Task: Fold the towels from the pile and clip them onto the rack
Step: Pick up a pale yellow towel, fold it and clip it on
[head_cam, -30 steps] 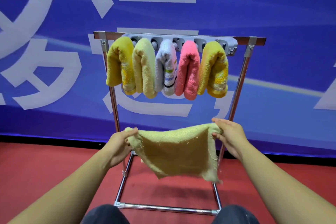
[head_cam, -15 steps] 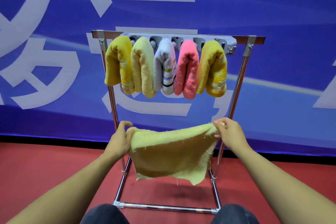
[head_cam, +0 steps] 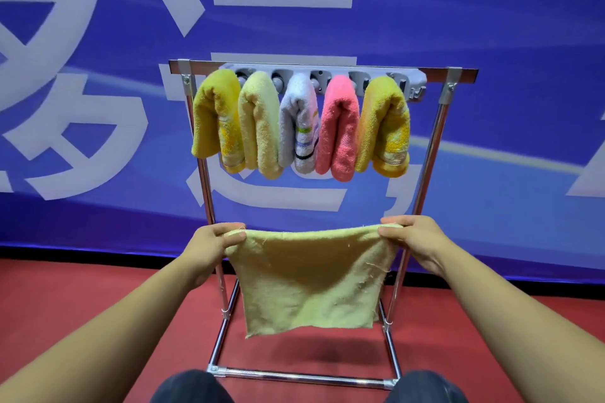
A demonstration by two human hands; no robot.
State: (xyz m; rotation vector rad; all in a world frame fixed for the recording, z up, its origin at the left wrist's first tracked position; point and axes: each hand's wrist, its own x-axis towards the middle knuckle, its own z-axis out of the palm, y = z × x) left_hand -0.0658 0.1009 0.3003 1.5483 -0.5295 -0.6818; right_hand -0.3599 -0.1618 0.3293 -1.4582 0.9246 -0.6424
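Note:
I hold a pale yellow-green towel [head_cam: 311, 278] stretched flat in the air in front of the metal rack [head_cam: 422, 186]. My left hand [head_cam: 212, 244] pinches its top left corner and my right hand [head_cam: 414, 239] pinches its top right corner. The towel hangs straight down, its lower edge above the rack's base bar. Several folded towels hang from the grey clip bar [head_cam: 411, 88] at the rack's top: a mustard one [head_cam: 214, 118], a pale yellow one [head_cam: 260, 124], a white striped one [head_cam: 299, 121], a pink one [head_cam: 339, 127] and another mustard one [head_cam: 384, 124].
The rack stands on a red floor [head_cam: 65, 298] in front of a blue banner wall [head_cam: 491, 42] with large white characters. My knees [head_cam: 193, 388] show at the bottom edge, close to the rack's base bar [head_cam: 301, 376].
The towel was slack and skewed; both hands have drawn the top edge taut and level, and the cloth now hangs flat and square. The hands sit slightly further apart.

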